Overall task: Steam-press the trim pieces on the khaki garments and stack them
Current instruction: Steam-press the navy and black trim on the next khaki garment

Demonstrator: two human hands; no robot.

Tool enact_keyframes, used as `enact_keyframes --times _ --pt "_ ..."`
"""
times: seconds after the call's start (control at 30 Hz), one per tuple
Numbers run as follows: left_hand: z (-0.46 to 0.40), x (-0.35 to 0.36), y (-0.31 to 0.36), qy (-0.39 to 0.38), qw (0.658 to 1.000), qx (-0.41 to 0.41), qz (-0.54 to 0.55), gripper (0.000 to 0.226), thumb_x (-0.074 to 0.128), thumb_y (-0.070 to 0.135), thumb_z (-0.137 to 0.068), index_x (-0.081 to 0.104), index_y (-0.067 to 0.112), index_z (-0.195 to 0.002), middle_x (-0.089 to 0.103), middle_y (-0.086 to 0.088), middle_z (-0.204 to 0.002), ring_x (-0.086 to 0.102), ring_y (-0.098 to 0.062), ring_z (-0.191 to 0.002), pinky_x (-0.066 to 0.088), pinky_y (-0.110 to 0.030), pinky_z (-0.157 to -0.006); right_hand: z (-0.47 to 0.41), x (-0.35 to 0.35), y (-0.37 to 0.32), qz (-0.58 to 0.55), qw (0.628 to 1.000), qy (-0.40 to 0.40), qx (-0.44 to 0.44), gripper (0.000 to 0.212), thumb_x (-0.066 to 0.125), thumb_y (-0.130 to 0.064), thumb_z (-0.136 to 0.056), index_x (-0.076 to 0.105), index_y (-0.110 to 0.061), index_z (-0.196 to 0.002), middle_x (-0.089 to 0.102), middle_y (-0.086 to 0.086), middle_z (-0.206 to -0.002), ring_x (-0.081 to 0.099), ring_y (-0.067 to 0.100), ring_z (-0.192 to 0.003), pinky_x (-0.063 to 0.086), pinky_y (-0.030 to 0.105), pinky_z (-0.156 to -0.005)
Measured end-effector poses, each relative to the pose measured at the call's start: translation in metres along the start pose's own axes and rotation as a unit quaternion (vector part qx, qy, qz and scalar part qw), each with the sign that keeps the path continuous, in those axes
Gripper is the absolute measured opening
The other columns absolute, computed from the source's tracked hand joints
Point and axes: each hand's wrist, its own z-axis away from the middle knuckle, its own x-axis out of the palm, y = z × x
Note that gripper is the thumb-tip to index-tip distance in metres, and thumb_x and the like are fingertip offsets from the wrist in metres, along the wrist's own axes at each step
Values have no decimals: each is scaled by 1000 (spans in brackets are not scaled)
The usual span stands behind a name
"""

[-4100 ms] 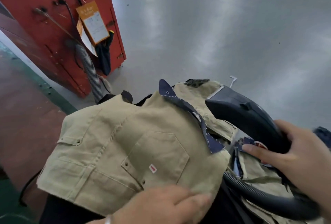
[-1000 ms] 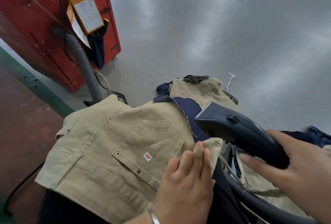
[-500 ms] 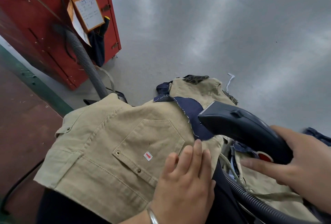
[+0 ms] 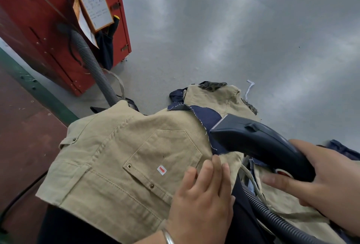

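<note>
Drawn back along the navy trim piece [image 4: 204,116], the steam iron [image 4: 253,140] stays gripped in the right hand [image 4: 319,181] while the left hand [image 4: 202,195], fingers flat, pins the khaki garment [image 4: 116,158], pressing apparently continuing.

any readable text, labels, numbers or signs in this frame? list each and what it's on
No words or numbers can be read here.
Orange card hanging on the red cabinet: printed heading and handwritten form lines, too blurred to read.
Paper tag behind the card: no legible text.
White sticker on the khaki garment pocket: a red arrow only, no text.
Steam iron: no legible marking.
</note>
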Motion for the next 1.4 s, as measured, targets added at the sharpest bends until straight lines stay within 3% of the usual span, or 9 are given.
enact_keyframes --times 0.17,0.3,0.43,0.63,0.77,0.93,1.03,1.13,1.4 --pt "-1 0 0 -12 1000 11 -4 46 48 40 -80 73 15 -109 69 -7 -114 47 -20 -107 38 -35 -85 -6 3 -11 17 999 -37 -11 74 42 -101 -45 56 -40 -85 64 -19 -62 62 6 -51 49 32 -51" --pt "-3 -2 -3 -44 999 8 30 48 47 41 -80 72 13 -111 68 -7 -115 58 -21 -106 41 -33 -84 -20 13 -23 56 996 -60 -23 56 49 -87 -53 52 -38 -81 57 -41 -67 59 -8 -54 38 19 -46" --pt "-5 -5 -7 -69 995 -3 69 52 47 39 -82 68 5 -115 66 -9 -116 62 -24 -103 47 -32 -81 -50 17 -45 84 994 -25 -61 45 64 -73 -68 52 -30 -78 61 -5 -60 56 4 -49 36 24 -46" --pt "-10 -8 -8 -92 990 -2 105 52 53 44 -79 65 5 -111 62 -11 -115 56 -26 -99 43 -33 -81 -113 22 -95 148 981 11 -123 46 69 -54 -82 58 -10 -85 65 8 -77 55 20 -58 40 30 -52" --pt "-12 -11 -8 -115 987 -5 111 56 53 49 -76 65 8 -112 62 -9 -115 56 -26 -99 47 -33 -81 -135 3 -99 39 995 10 -87 47 73 -47 -84 56 -4 -86 66 16 -64 60 28 -48 53 39 -50" --pt "-11 -8 -7 -123 987 13 102 55 54 47 -74 68 6 -109 65 -10 -112 60 -25 -95 51 -29 -77 -86 -23 -59 41 992 39 -113 44 73 -62 -71 57 -22 -76 64 -4 -49 54 10 -31 43 26 -30" --pt "-13 -6 -5 -120 987 14 107 54 55 46 -71 72 7 -104 68 -9 -108 64 -23 -92 51 -27 -74 -46 -18 -35 83 992 36 -89 58 62 -79 -53 58 -25 -71 64 -19 -61 59 6 -47 54 40 -48" --pt "-13 -5 -5 -115 986 9 121 53 54 46 -71 73 8 -103 69 -9 -107 64 -22 -91 51 -26 -73 -32 -7 -21 116 992 -7 -51 73 42 -92 -39 58 -29 -72 65 -19 -64 58 7 -50 52 37 -56" --pt "-11 -7 -9 -102 981 -6 165 50 56 42 -75 66 5 -107 63 -10 -112 59 -26 -97 51 -32 -77 -65 -5 -64 247 966 -40 -63 53 66 -69 -74 60 -17 -82 64 -1 -67 57 11 -51 42 28 -49"
